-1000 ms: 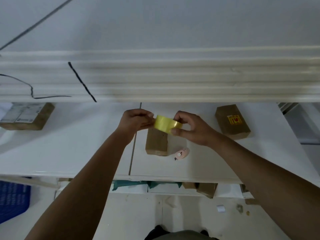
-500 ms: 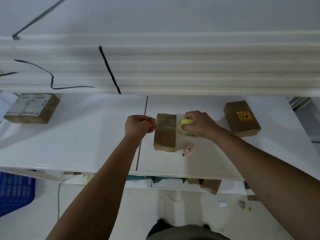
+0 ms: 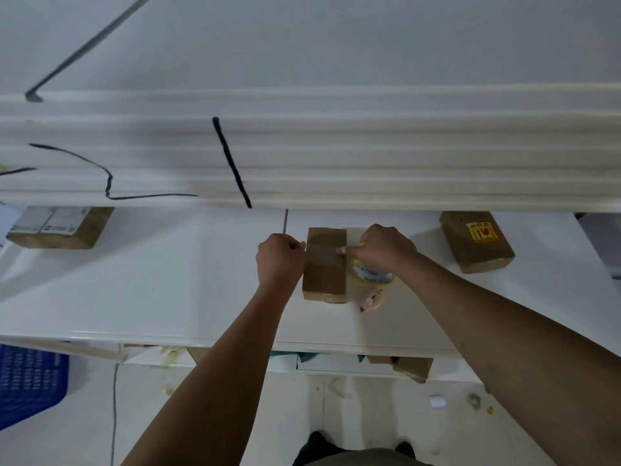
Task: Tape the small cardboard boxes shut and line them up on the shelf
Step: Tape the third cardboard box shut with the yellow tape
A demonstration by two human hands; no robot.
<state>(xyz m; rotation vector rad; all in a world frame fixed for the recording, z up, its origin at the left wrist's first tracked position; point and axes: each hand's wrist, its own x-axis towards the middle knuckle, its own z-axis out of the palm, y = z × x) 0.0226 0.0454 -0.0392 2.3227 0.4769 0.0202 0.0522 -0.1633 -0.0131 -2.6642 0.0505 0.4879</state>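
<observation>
- On the white shelf (image 3: pixel 151 280), near its middle, a small cardboard box (image 3: pixel 324 277) lies flat, with its long side pointing away from the person.
- A strip of clear tape (image 3: pixel 324 255) goes across the top of this box, from its left edge to its right edge.
- The left hand (image 3: pixel 280 258) is closed like a fist at the left side of the box; its fingers pinch the left end of the tape at the box edge.
- The right hand (image 3: pixel 383 248) is on the right side of the box. It grasps the yellow tape roll (image 3: pixel 373 275), and one fingertip presses on the tape at the right edge of the box.
- The tape roll rests on the shelf just beside the box, partly hidden under the right hand; printed words are visible on its inner ring.
- A small pink cutter (image 3: pixel 371 299) lies on the shelf near the front right corner of the box, just in front of the roll.
- A second box (image 3: pixel 475 242) with a yellow and red sticker stands well apart to the right.
- A third box (image 3: pixel 62 227) with a white label lies far to the left, at the back of the shelf.
- A blue crate (image 3: pixel 30 385) is on the floor, lower left.
</observation>
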